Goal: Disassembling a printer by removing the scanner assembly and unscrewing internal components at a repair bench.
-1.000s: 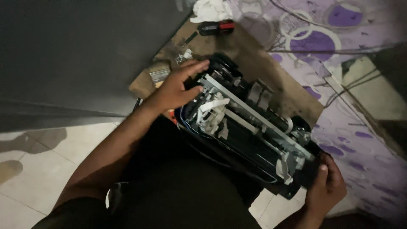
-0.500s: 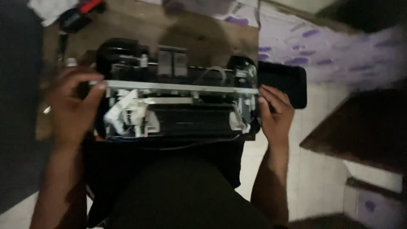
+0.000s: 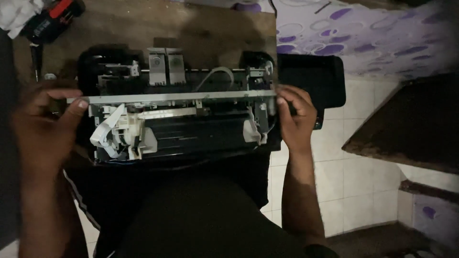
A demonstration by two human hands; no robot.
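An opened printer chassis (image 3: pixel 181 114) with its cover off lies across my lap, its long metal rail (image 3: pixel 177 98) running left to right. White plastic parts and a flat ribbon cable (image 3: pixel 107 134) sit at its left end. My left hand (image 3: pixel 45 126) grips the chassis's left end, thumb on the rail tip. My right hand (image 3: pixel 296 117) holds the right end, fingers curled over the rail's edge.
A brown wooden board (image 3: pixel 191 28) lies beyond the printer. A red and black tool (image 3: pixel 52 19) and a white cloth (image 3: pixel 16 14) rest at the top left. A black panel (image 3: pixel 320 81) lies right of the printer, on purple patterned fabric (image 3: pixel 363 33). White floor tiles (image 3: pixel 354 181) show at right.
The printer has turned from a diagonal to lying level across my lap. My right hand has shifted from its lower corner to its right end. The view has swung with it.
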